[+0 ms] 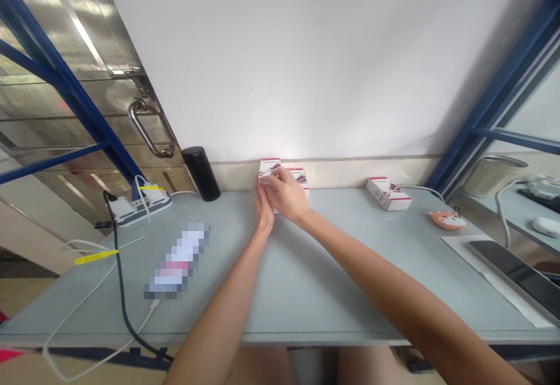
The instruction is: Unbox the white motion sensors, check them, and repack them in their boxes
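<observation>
My left hand (263,213) and right hand (286,193) were together at a white-and-red cardboard box (269,167) and a second box (303,178), right of the black tumbler (201,173); I couldn't tell whether either hand gripped. A third box (388,193) sat farther right.

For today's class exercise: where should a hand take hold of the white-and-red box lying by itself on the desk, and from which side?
Probably from above, with the grip across the two long sides of the white-and-red box. It lies flat on the grey desk, so its narrower width should span more easily than its length.
</observation>
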Available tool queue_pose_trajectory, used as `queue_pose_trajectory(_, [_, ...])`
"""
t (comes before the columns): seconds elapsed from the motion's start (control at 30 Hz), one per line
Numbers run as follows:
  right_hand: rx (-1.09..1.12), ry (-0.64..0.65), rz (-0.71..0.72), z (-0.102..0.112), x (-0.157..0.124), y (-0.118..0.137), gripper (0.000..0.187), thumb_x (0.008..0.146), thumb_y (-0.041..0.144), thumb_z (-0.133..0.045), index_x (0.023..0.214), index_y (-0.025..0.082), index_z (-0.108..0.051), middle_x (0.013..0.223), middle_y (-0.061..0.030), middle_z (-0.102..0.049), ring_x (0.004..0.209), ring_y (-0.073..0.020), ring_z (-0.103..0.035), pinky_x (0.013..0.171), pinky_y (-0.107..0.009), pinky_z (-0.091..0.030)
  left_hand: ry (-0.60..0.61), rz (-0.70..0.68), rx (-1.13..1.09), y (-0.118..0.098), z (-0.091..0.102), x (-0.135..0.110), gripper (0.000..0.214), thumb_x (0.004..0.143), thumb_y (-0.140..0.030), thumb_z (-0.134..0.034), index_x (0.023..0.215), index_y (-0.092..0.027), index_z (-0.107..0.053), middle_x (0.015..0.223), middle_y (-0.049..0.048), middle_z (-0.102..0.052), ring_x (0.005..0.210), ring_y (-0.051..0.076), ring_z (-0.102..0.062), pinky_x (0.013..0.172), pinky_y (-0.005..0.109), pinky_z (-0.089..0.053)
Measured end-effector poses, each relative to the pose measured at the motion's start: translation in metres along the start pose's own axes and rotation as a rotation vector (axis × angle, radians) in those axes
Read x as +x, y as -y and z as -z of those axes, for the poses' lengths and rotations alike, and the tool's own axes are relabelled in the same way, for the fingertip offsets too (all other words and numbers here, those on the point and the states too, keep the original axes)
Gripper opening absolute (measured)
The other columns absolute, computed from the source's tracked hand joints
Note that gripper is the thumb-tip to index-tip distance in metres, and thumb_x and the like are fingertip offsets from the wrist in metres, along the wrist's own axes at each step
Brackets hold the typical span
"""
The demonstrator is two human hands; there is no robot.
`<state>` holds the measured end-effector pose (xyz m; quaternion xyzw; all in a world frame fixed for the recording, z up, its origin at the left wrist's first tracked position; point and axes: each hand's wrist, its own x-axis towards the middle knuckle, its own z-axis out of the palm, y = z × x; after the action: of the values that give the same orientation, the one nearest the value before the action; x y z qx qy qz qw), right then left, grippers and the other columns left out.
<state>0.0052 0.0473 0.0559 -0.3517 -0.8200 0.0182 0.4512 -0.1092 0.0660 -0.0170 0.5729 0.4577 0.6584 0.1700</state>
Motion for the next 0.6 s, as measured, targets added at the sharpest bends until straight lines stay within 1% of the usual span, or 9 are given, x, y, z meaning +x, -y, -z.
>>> queue_pose_trajectory(0.07, [0.148, -0.05, -0.026, 0.017, -0.011, -0.006, 0.038, 0.103, 0.023, -0.049, 0.136, 0.033, -0.064, 0.137, -0.009, -0.057, 0.111, -0.0228, -0.063, 0.087, -0.038, -0.06, -0.028, 0.079, -0.015, -0.007, 0.001, -0.001, 0.059, 0.11, -0.06, -0.026, 0.148, -0.021, -0.05, 0.148, 0.0167, -0.062, 0.138, 0.026, -0.06, 0.114, 0.042, -0.049])
queue_pose_trajectory(0.13, [0.187, -0.127, -0.098, 0.033, -0.025, -0.019, 0.042, 0.101, 0.023, -0.049, 0.14, 0.032, -0.062, 0.143, -0.0097, -0.055, 0.117, -0.0238, -0.063, 0.094, -0.041, -0.06, -0.055, 0.152, -0.026, -0.011, 0.003, 0.0, 0.063, 0.108, -0.066, -0.033, 0.146, -0.022, -0.054, 0.148, 0.0161, -0.063, 0.136, 0.029, -0.062, 0.116, 0.045, -0.049])
queue_pose_trajectory(0.17, [0.185, -0.147, -0.152, 0.039, -0.033, -0.028, 0.043, 0.1, 0.024, -0.05, 0.142, 0.032, -0.061, 0.144, -0.0106, -0.055, 0.122, -0.0256, -0.062, 0.1, -0.044, -0.058, -0.064, 0.175, -0.026, -0.011, 0.003, 0.002, 0.065, 0.106, -0.068, -0.034, 0.145, -0.021, -0.056, 0.147, 0.0161, -0.064, 0.136, 0.03, -0.062, 0.117, 0.047, -0.047])
queue_pose_trajectory(0.23, [0.233, -0.162, -0.32, 0.044, -0.05, -0.046, 0.049, 0.099, 0.032, -0.055, 0.148, 0.027, -0.056, 0.146, -0.0144, -0.055, 0.129, -0.0304, -0.059, 0.108, -0.053, -0.054, -0.076, 0.199, -0.02, -0.009, 0.005, 0.005, 0.068, 0.103, -0.072, -0.037, 0.142, -0.021, -0.059, 0.145, 0.0169, -0.066, 0.136, 0.032, -0.062, 0.119, 0.05, -0.046])
queue_pose_trajectory(0.3, [0.393, -0.063, -0.485, 0.043, -0.065, -0.062, 0.061, 0.098, 0.043, -0.059, 0.156, 0.025, -0.048, 0.15, -0.0164, -0.056, 0.129, -0.0325, -0.061, 0.109, -0.058, -0.054, -0.081, 0.208, -0.012, -0.007, 0.005, 0.008, 0.07, 0.101, -0.075, -0.039, 0.139, -0.021, -0.062, 0.142, 0.017, -0.067, 0.136, 0.032, -0.062, 0.119, 0.049, -0.046])
queue_pose_trajectory(0.37, [0.565, 0.067, -0.544, 0.038, -0.076, -0.072, 0.072, 0.096, 0.049, -0.062, 0.161, 0.027, -0.04, 0.158, -0.0142, -0.051, 0.132, -0.0324, -0.061, 0.109, -0.057, -0.055, -0.089, 0.206, -0.007, -0.007, 0.005, 0.009, 0.07, 0.1, -0.076, -0.04, 0.138, -0.021, -0.063, 0.142, 0.0161, -0.067, 0.136, 0.031, -0.062, 0.12, 0.047, -0.046])
queue_pose_trajectory(0.4, [0.625, 0.114, -0.545, 0.036, -0.08, -0.074, 0.075, 0.095, 0.05, -0.064, 0.163, 0.03, -0.038, 0.162, -0.0119, -0.048, 0.136, -0.0321, -0.06, 0.111, -0.056, -0.054, -0.096, 0.203, -0.005, -0.008, 0.005, 0.009, 0.07, 0.1, -0.076, -0.041, 0.137, -0.022, -0.063, 0.142, 0.0156, -0.068, 0.137, 0.031, -0.062, 0.12, 0.046, -0.046])
queue_pose_trajectory(0.47, [0.68, 0.162, -0.521, 0.034, -0.084, -0.075, 0.079, 0.094, 0.05, -0.066, 0.165, 0.034, -0.036, 0.167, -0.0068, -0.044, 0.143, -0.0316, -0.054, 0.116, -0.055, -0.05, -0.117, 0.198, -0.004, -0.01, 0.006, 0.009, 0.069, 0.1, -0.076, -0.04, 0.136, -0.022, -0.064, 0.14, 0.0146, -0.069, 0.135, 0.03, -0.063, 0.119, 0.044, -0.047])
queue_pose_trajectory(0.6, [0.721, 0.223, -0.478, 0.033, -0.081, -0.07, 0.081, 0.092, 0.044, -0.069, 0.165, 0.037, -0.035, 0.165, -0.0024, -0.047, 0.149, -0.0295, -0.05, 0.126, -0.057, -0.038, -0.186, 0.207, -0.001, -0.012, 0.01, 0.01, 0.07, 0.101, -0.076, -0.039, 0.133, -0.02, -0.065, 0.134, 0.0146, -0.073, 0.13, 0.031, -0.066, 0.118, 0.045, -0.047])
